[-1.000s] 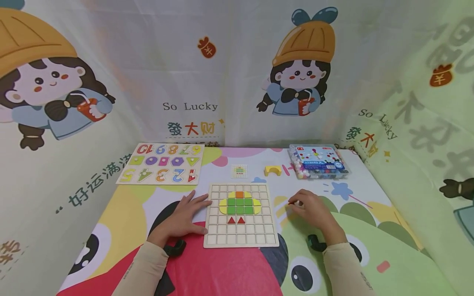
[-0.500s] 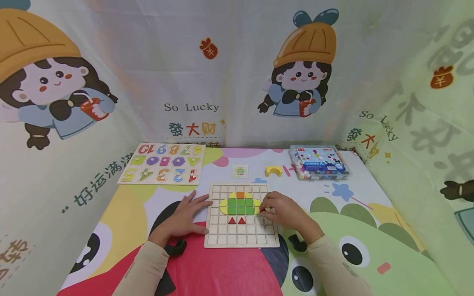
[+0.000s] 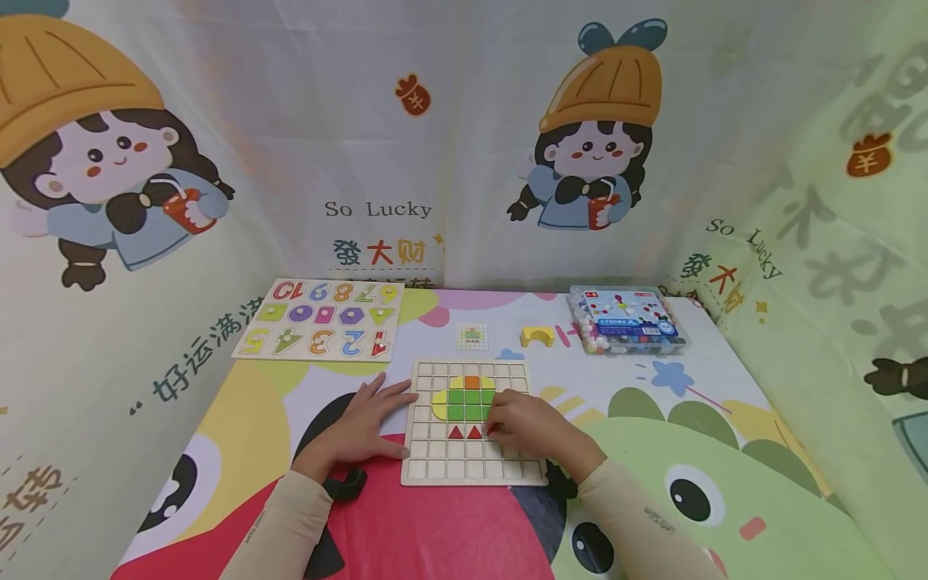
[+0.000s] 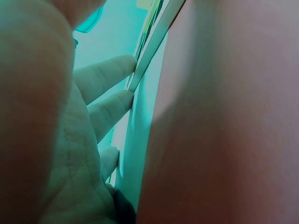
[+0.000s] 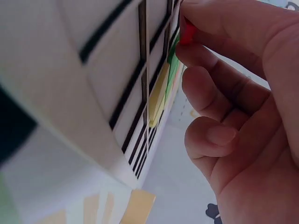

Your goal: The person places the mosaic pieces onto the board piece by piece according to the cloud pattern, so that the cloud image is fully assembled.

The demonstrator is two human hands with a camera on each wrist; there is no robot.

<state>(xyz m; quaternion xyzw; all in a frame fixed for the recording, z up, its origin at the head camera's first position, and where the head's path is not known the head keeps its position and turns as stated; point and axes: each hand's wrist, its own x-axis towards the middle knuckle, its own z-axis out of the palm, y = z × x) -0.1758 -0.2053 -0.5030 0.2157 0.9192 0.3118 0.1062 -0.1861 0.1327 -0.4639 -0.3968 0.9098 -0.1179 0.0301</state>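
Since the earlier frames the right hand (image 3: 525,425) has travelled from the bare bench at the board's right side onto the grid board (image 3: 473,422) itself, coming to rest just right of the two red triangles (image 3: 465,432); the left hand has not shifted. The bench (image 3: 725,379) wears a bright cartoon cover, and the wooden grid board lies square before the person, near its front edge. A number-and-shape puzzle (image 3: 319,329) sits at the far left and a clear box of beads (image 3: 627,319) at the far right, both well apart from the work; a small pattern card (image 3: 471,336) and a yellow arch block (image 3: 537,335) lie between them, just beyond the board. The left hand (image 3: 362,427) lies flat, fingers straight and spread, their tips touching the board's left edge, apparently to keep it from sliding. The right hand arches over the board's right half, its fingers curled and pinching a small red piece (image 5: 187,31) at the tips, held low over the cells beside the triangles, in the row under the green squares (image 3: 470,404). On the board, those squares form a block with yellow pieces at either side and an orange tile (image 3: 472,382) on top.
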